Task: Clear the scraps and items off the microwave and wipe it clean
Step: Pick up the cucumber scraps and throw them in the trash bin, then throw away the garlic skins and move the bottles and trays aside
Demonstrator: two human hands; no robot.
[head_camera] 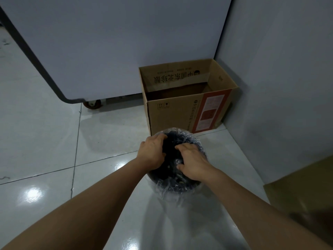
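The waste bin [177, 184] was dark, lined with a clear, glossy bag. The cardboard box [173, 114] was plain brown, with black printed characters inside one flap and a red-orange label panel on its side. The floor tiles [45, 141] were glossy white with thin dark grout lines.

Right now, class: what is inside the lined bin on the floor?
Both hands reach into the bin: left hand, right hand. Its clear plastic liner shows at the rim. The inside is dark and the hands cover it, so the contents cannot be told.
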